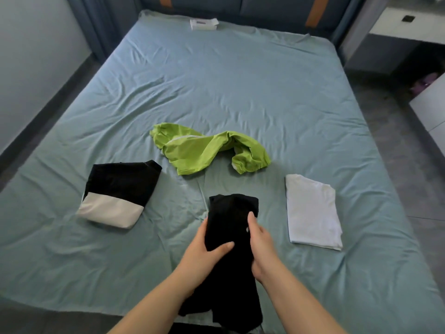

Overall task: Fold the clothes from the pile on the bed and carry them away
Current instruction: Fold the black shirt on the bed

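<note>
A long black garment (231,213) lies lengthwise at the near edge of the bed, its lower end hanging over the edge. My left hand (204,251) grips its left side, thumb on top. My right hand (261,247) grips its right side. A crumpled lime-green garment (204,150) lies unfolded just beyond it. To the left rests a folded black-and-white garment (118,191). A folded white garment (313,210) rests to the right.
The bed is covered by a wrinkled teal sheet (228,80). A small white box (204,23) sits by the headboard. A grey wall runs along the left, and white furniture (428,107) stands on the floor at the right.
</note>
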A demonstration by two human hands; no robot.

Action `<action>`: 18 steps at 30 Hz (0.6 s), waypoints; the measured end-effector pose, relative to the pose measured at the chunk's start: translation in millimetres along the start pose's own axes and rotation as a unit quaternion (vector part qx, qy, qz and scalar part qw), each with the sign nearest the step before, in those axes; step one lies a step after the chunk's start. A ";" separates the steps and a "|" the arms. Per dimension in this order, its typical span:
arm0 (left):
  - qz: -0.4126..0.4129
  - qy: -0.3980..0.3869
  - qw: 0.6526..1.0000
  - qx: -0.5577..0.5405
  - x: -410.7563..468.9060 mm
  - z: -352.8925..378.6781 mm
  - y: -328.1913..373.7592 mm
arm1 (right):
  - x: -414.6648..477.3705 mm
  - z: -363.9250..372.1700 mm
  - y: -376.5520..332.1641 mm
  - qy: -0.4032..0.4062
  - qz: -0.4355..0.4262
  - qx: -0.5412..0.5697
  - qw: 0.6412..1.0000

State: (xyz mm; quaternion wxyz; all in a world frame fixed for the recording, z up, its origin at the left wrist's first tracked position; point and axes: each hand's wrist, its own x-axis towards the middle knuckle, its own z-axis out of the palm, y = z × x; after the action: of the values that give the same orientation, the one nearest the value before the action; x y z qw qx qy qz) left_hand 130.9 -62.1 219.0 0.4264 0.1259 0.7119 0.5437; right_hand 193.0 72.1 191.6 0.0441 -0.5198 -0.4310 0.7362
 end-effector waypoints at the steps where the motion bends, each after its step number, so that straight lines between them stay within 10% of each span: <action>1: 0.004 0.025 1.000 -0.002 1.7 -0.3 3.7 | -1.9 -2.1 -2.9 -0.008 -0.001 -0.014 1.000; 11: 0.046 0.137 0.977 0.156 36.8 -24.9 24.5 | -11.1 -39.3 -31.5 -0.071 -0.031 -0.051 0.996; 18: 0.021 0.253 0.965 0.068 51.1 -80.2 14.1 | -0.8 -90.8 -28.8 -0.022 -0.049 -0.039 0.998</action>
State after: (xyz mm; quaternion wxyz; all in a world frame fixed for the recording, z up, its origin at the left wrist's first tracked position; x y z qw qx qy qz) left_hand 36.3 -77.4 211.1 0.2115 0.0277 0.8292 0.5167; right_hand 255.3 143.2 203.8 0.0504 -0.4828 -0.4853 0.7272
